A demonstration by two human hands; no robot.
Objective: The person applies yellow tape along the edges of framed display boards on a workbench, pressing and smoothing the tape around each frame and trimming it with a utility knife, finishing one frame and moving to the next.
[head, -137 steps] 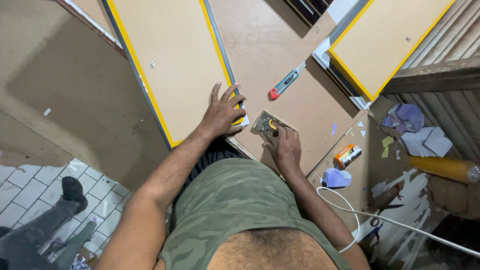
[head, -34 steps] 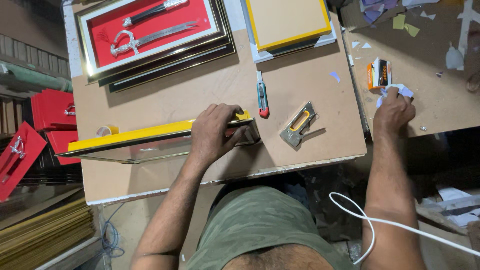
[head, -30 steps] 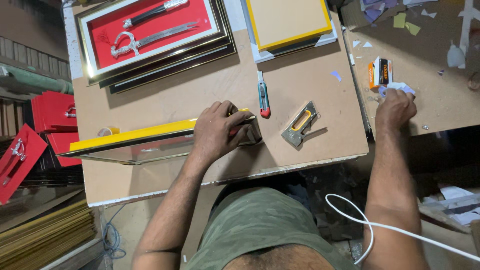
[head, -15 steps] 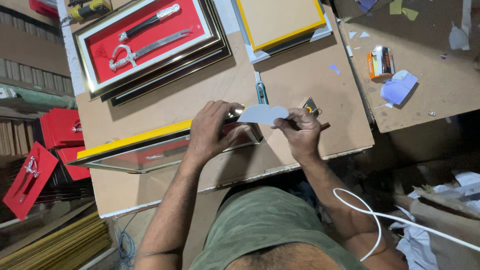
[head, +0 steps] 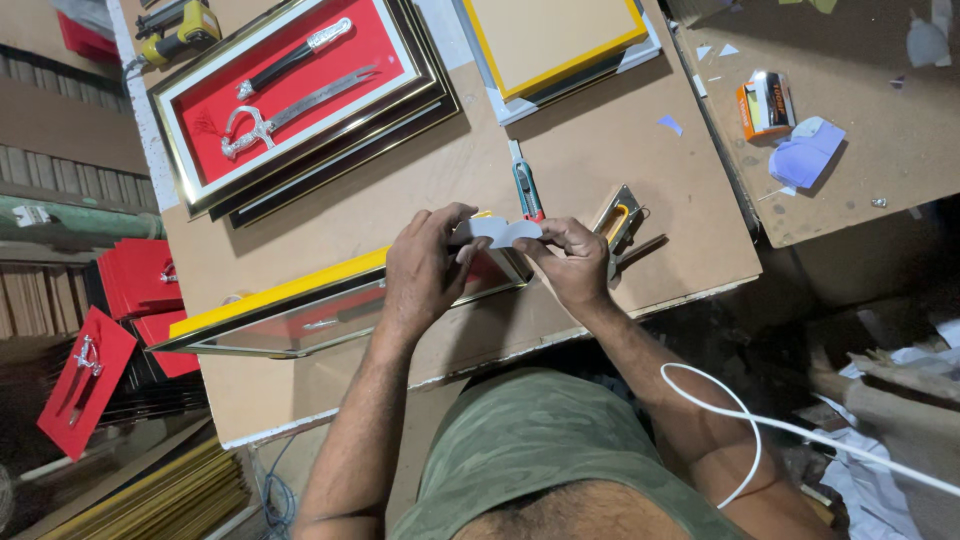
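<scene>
1. Starting at the far left of my view — a red-lined display frame (head: 300,100) holding a dagger and its sheath lies at about ten o'clock from the hands, flat on the brown surface (head: 400,215) and well apart from the work.
2. Below it, the yellow-edged frame (head: 300,305) lies tilted on its long side, running from eight o'clock up to the hands; its near end sits right under my left hand.
3. My left hand (head: 425,270) is clenched on the left end of a small pale strip (head: 500,232), thumb and fingertips pinching it, wrist bent back, forearm rising from six o'clock.
4. The pale strip is held just above the frame's end, bowed slightly, spanning the gap between both hands.
5. My right hand (head: 570,265) grips the strip's right end, fingers curled over the top, forearm coming in from five o'clock with the elbow out.
6. To do this well, I judge I should keep both pinches even so the strip stays flat, and lower it square to the frame's corner — no twisting.
7. At twelve o'clock a utility knife (head: 527,190) lies just beyond the strip; at two o'clock a metal hand tool with a yellow grip (head: 618,218) rests near my right knuckles.
8. Farther right, at two o'clock, an orange box (head: 765,103) and a pale blue wad (head: 808,152) sit on a second board.
</scene>
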